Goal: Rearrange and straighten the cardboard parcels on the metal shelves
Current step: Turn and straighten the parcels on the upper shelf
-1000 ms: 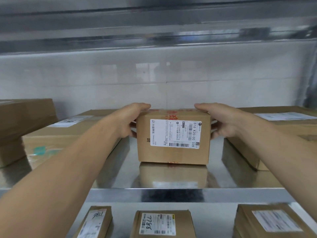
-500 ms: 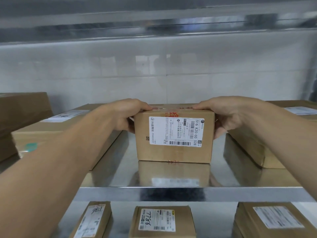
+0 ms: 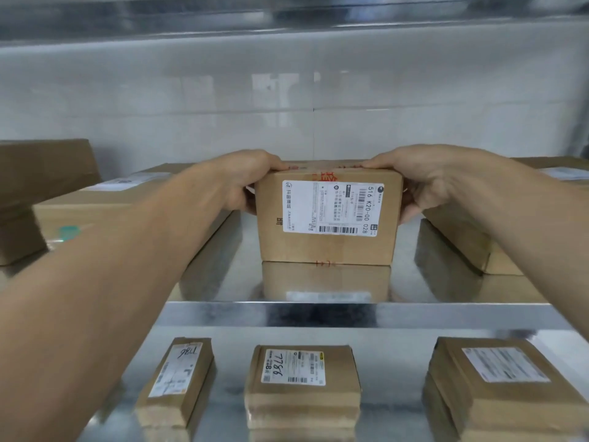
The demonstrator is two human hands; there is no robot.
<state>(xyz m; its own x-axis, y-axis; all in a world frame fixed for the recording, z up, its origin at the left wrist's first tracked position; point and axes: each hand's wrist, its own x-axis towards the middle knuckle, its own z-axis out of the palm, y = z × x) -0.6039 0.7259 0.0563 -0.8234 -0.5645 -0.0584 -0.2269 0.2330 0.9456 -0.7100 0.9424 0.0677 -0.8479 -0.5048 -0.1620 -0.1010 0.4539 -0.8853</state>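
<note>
Clamps box (image 3: 328, 218) between left grip (image 3: 242, 183) and right grip (image 3: 427, 183), one per end. Both grips holding it: fingers hooked over the top edge, rest of each hand pressed to an end face. Can't see fingertips behind.

Box down on upper shelf (image 3: 318, 314), mid-span, standing on a long side, set back from the lip, mirrored in the steel. Label faces out, likely for reading from the aisle.

Two-ended hold probably for squaring: allows nudging either end to bring the front face parallel to the lip. Looks near parallel already, so judged late in this step, release pending.

Gaps kept both sides: left parcel (image 3: 105, 205) and right parcel (image 3: 471, 247) lie flat, labels up, near but not touching box. Both flanking parcels run at an angle to the lip, though possibly just wide-lens skew. Taller carton (image 3: 38, 173) at far left.

Lower shelf (image 3: 392, 362): three parcels in a row, labels up, apart from each other: small parcel (image 3: 178, 381) turned askew, middle parcel (image 3: 302, 387) square, big parcel (image 3: 497, 384) at right. Askew one likely needs straightening too.

Risk: narrow base, could tip on a hasty let-go.
</note>
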